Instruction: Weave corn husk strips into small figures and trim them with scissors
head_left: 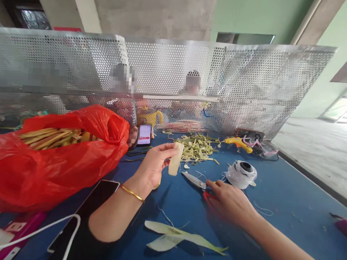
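Observation:
My left hand [156,162] pinches a short, pale strip of corn husk [175,159] between thumb and fingers, held up above the table. Low over the tabletop, my right hand [228,196] has its fingers closed around the red handles of a pair of scissors [198,181]. The blades point left, toward the space below the strip. Nearer to me lie two overlapping pale green husk leaves [181,234]. A heap of cut husk scraps [198,147] sits just beyond my hands.
A red plastic bag [56,170] of dried husks fills the left. White string spool [241,174], yellow glue gun [239,143] and safety glasses [264,149] are at right. A lit phone [145,135] stands by the perforated metal screen [172,59]; people sit behind it. A dark tablet-like slab [95,199] lies beside my left forearm.

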Available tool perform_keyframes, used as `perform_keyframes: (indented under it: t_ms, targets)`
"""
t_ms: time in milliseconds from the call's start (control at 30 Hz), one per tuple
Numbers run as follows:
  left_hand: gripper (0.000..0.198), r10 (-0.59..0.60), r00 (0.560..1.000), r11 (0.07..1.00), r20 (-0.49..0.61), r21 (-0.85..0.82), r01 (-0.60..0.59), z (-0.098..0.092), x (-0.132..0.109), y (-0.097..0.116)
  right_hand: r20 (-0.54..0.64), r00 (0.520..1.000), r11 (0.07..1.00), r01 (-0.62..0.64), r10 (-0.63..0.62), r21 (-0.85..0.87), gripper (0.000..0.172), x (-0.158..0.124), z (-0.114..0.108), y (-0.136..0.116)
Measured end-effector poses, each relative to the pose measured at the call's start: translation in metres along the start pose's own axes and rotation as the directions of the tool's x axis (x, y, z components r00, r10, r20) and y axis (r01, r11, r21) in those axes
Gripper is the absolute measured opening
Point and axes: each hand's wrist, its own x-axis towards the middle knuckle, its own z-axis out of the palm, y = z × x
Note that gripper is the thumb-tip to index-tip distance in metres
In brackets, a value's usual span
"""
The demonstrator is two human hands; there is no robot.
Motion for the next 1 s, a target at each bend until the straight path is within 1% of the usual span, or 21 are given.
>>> perform_keyframes:
  t_ms: [67,100,133,167,200,233,267,300,333,367,400,433,467,533,667,767,833,1000]
  targets:
    - [0.015,0.027,0.999,1.000,0.029,-0.018,-0.026,0.001,-0.004,0.001,0.036,0.999,0.999,0.023,-0.022,-0.023,0.030,0.002,-0.009,-0.001]
    - [0.015,0.033,0.998,0.999,0.044,-0.020,-0.032,0.002,-0.006,0.001,0.042,0.999,1.000,0.028,-0.028,0.003,0.025,0.004,-0.015,-0.002]
    - [0.016,0.038,0.998,0.999,0.054,-0.017,-0.037,0.003,-0.007,0.000,0.028,0.999,0.996,0.035,-0.038,0.079,0.022,0.007,-0.022,-0.003]
    - [0.016,0.045,0.997,0.999,0.058,-0.008,-0.045,0.004,-0.009,0.000,-0.008,0.999,0.978,0.043,-0.043,0.204,0.021,0.011,-0.030,-0.005]
    - [0.016,0.054,0.997,0.998,0.060,0.006,-0.055,0.005,-0.010,-0.002,-0.070,0.996,0.921,0.070,-0.047,0.382,0.023,0.017,-0.039,-0.008]
    - [0.016,0.069,0.996,0.997,0.063,0.024,-0.070,0.005,-0.011,-0.003,-0.147,0.989,0.799,0.101,-0.017,0.592,0.027,0.023,-0.047,-0.012]
    - [0.016,0.083,0.994,0.995,0.069,0.047,-0.087,0.006,-0.011,-0.004,-0.198,0.979,0.624,0.130,0.041,0.771,0.031,0.031,-0.055,-0.017]
    - [0.016,0.097,0.992,0.992,0.077,0.074,-0.103,0.006,-0.011,-0.006,-0.212,0.974,0.446,0.157,0.075,0.881,0.034,0.038,-0.062,-0.022]
    - [0.016,0.110,0.990,0.988,0.085,0.103,-0.118,0.006,-0.012,-0.008,-0.217,0.969,0.298,0.175,0.114,0.938,0.034,0.045,-0.066,-0.028]
    - [0.015,0.120,0.988,0.982,0.092,0.134,-0.132,0.006,-0.012,-0.009,-0.214,0.964,0.182,0.185,0.156,0.966,0.033,0.052,-0.069,-0.034]
    - [0.015,0.127,0.987,0.976,0.097,0.166,-0.142,0.006,-0.011,-0.011,-0.202,0.963,0.091,0.188,0.179,0.978,0.031,0.057,-0.070,-0.039]
    - [0.015,0.132,0.986,0.969,0.099,0.195,-0.149,0.006,-0.011,-0.012,-0.199,0.960,0.021,0.199,0.199,0.980,0.030,0.062,-0.070,-0.043]
    - [0.015,0.135,0.986,0.963,0.101,0.219,-0.154,0.006,-0.011,-0.013,-0.206,0.953,-0.024,0.217,0.224,0.976,0.028,0.065,-0.068,-0.046]
    - [0.013,0.133,0.985,0.957,0.110,0.245,-0.156,0.006,-0.009,-0.014,-0.219,0.942,-0.057,0.241,0.253,0.969,0.028,0.067,-0.063,-0.049]
    - [0.010,0.075,0.988,0.965,0.136,0.240,-0.106,0.006,-0.006,-0.016,-0.228,0.938,-0.021,0.242,0.262,0.970,0.028,0.066,-0.055,-0.045]
    - [0.012,0.050,0.991,0.962,0.121,0.261,-0.080,0.006,-0.004,-0.018,-0.237,0.936,0.002,0.245,0.259,0.970,0.029,0.067,-0.052,-0.043]
    - [0.011,0.067,0.991,0.953,0.118,0.286,-0.098,0.006,-0.003,-0.018,-0.238,0.939,0.003,0.245,0.247,0.969,0.029,0.067,-0.050,-0.043]
    - [0.010,0.135,0.978,0.910,0.157,0.370,-0.185,0.005,-0.004,-0.015,-0.252,0.944,-0.008,0.260,0.212,0.966,0.028,0.068,-0.049,-0.043]
